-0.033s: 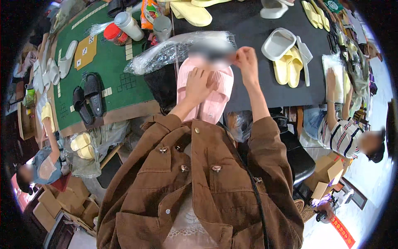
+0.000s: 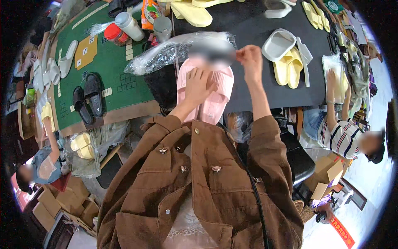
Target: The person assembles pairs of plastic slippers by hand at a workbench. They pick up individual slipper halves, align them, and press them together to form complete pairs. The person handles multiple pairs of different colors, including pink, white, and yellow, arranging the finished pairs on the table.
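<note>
The person's two hands are apart from each other above the near edge of a matte black tabletop (image 2: 290, 97). The left hand (image 2: 200, 85) lies back upward across a pair of pale pink slide slippers with ribbed straps (image 2: 222, 79), touching the straps; it is partly open, with its fingers loosely extended and a little bent, and its thumb apart from them toward the right slipper. The pink pair stands side by side, toes pointing away from the person, heels close to the front of the brown buttoned jacket (image 2: 166, 199).

The right hand (image 2: 251, 60) is raised to the right of the slippers' toes, clear of their straps. Its thumb and fingertips are drawn in close together beside a blurred dark patch, so whether they pinch anything cannot be told.

Just beyond the toes lies a heap of clear, crinkled plastic wrapping (image 2: 155, 58). To the right of the right hand, a pair of pale yellow slippers (image 2: 294, 68) lies beside light grey slippers (image 2: 280, 43). Well to the left, a pair of black textured slippers (image 2: 94, 95) lies on a green patterned tabletop (image 2: 120, 99).
</note>
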